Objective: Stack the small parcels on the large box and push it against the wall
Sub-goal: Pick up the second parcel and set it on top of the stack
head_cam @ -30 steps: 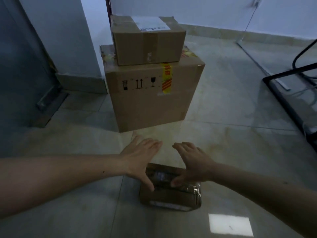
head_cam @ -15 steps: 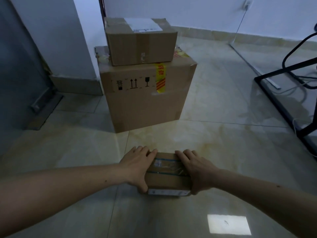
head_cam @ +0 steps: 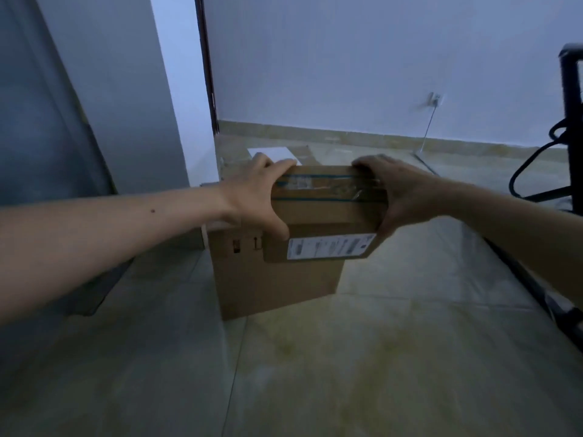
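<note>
I hold a small taped cardboard parcel (head_cam: pixel 325 216) in the air with both hands; it has blue stripes on top and a white label on its front. My left hand (head_cam: pixel 255 197) grips its left end and my right hand (head_cam: pixel 397 192) grips its right end. Behind and below it stands the large brown box (head_cam: pixel 274 285) on the floor, with handling symbols on its front. Another parcel with a white label (head_cam: pixel 273 153) rests on top of the large box, mostly hidden by the held parcel and my left hand.
The white wall (head_cam: pixel 347 64) with a beige skirting runs behind the boxes. A grey door (head_cam: pixel 41 115) and wall corner stand at left. A black metal frame (head_cam: pixel 571 99) with cables stands at right, its base rail along the floor. Tiled floor (head_cam: pixel 362 367) lies in front.
Both hands closed on the small parcel on the floor and lifted it up in front of the large box. My view rose from the floor toward the wall.
</note>
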Demonstrator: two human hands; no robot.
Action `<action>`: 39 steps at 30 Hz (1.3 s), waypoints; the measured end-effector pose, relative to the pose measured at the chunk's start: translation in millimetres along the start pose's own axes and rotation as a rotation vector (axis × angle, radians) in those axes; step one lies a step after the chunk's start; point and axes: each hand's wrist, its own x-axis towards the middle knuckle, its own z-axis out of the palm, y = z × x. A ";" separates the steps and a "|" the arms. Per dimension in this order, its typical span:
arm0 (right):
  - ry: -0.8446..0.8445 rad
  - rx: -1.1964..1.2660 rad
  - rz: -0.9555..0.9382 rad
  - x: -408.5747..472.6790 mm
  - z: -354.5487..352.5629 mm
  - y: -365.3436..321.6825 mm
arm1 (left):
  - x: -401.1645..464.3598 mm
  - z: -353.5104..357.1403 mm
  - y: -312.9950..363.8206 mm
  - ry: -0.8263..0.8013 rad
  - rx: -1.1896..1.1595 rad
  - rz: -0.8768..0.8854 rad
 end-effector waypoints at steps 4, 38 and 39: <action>0.110 0.066 -0.015 40.1 -65.0 -5.3 | 30.4 -73.3 0.0 0.177 0.007 0.007; 0.045 0.385 0.013 238.2 -61.1 -9.5 | 110.2 -89.6 -127.3 0.279 -0.247 -0.174; 0.061 0.421 0.009 235.1 -59.5 -5.2 | 106.5 -87.8 -129.8 0.284 -0.247 -0.194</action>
